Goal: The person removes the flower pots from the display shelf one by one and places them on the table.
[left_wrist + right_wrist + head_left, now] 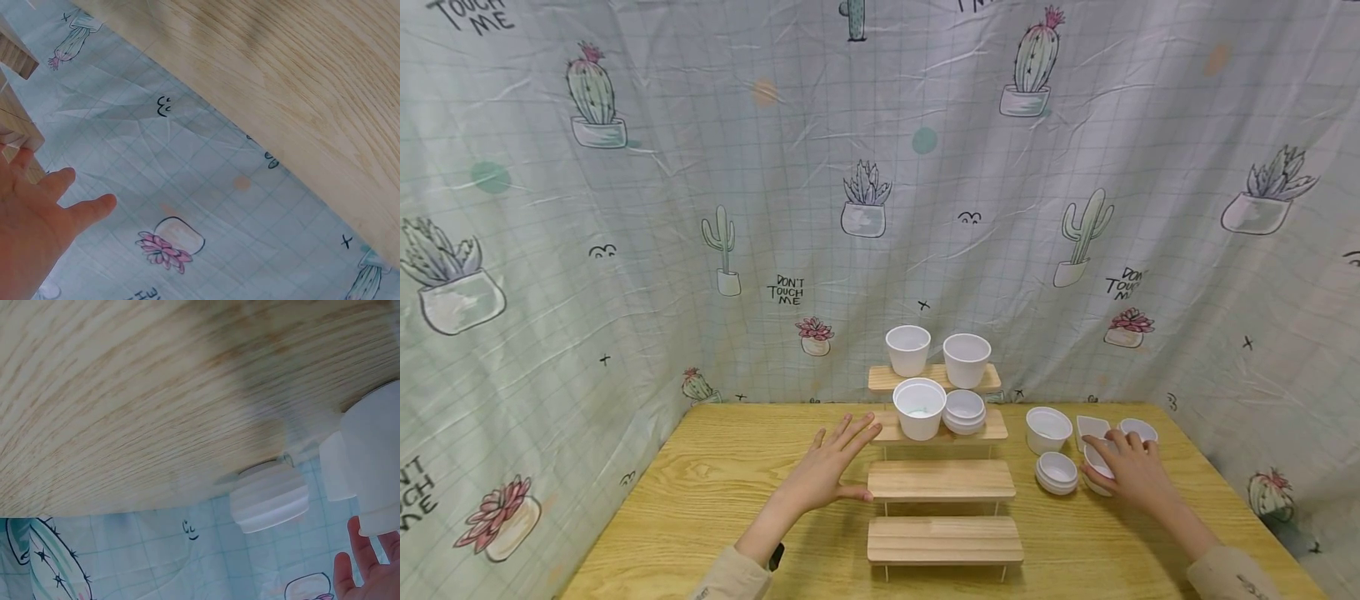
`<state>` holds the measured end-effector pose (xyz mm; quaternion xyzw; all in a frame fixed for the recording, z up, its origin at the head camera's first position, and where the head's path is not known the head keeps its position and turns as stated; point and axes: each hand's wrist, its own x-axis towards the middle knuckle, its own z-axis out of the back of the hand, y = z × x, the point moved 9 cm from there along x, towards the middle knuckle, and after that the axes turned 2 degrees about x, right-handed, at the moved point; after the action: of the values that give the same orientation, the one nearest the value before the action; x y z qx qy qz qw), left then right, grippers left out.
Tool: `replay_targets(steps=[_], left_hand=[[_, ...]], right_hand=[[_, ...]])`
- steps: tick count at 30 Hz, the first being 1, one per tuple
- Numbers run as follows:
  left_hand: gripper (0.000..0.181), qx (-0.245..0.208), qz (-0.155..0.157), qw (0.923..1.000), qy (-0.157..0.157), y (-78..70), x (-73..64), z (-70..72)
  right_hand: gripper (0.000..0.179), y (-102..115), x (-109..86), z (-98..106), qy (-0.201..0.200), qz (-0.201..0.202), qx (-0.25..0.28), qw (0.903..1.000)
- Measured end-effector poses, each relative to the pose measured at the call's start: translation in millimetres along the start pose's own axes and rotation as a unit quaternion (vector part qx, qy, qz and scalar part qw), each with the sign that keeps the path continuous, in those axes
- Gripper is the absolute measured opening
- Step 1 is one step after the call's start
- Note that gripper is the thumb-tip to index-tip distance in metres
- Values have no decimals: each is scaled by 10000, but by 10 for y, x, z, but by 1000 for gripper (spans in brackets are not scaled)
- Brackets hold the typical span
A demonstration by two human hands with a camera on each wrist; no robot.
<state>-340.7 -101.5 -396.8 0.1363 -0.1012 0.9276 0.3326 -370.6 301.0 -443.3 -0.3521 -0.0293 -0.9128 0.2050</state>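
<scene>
My right hand (1135, 473) is at a white pot (1099, 482) on the right of the table, thumb on its near side and fingers across its far rim. In the right wrist view, fingertips (355, 526) meet the rim of a large white pot (378, 450); the thumb is hidden there. With fingers spread, my left hand (823, 471) is at the left side of a stepped wooden stand (942, 481). The left wrist view has a fingertip against a plank end (28, 134). Several white pots, including a tapered one (919, 408), stand on the two upper steps.
Around the right hand are a ridged white pot (1057, 473), a round pot (1048, 429), a squarish pot (1092, 427) and another white pot (1138, 429). A cactus-print curtain (880, 275) hangs behind the wooden table (730, 475).
</scene>
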Motion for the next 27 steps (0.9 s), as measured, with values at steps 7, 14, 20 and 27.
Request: replay_targets(steps=[7,14,20,27], left_hand=[[95,-41,15,10000,4,7,-2,-7],[95,-23,49,10000,27,12,4,-18],[95,-31,57,10000,45,10,4,-17],[95,-30,75,9999,95,1,7,-11]], right_hand=[[44,0,-9,-12,93,-56,-13,9999],[46,-41,-23,-36,211,-197,-17,9996],[46,-65,-30,-27,214,-261,-5,9994],[48,-98,-29,-5,364,-472,105,9982]])
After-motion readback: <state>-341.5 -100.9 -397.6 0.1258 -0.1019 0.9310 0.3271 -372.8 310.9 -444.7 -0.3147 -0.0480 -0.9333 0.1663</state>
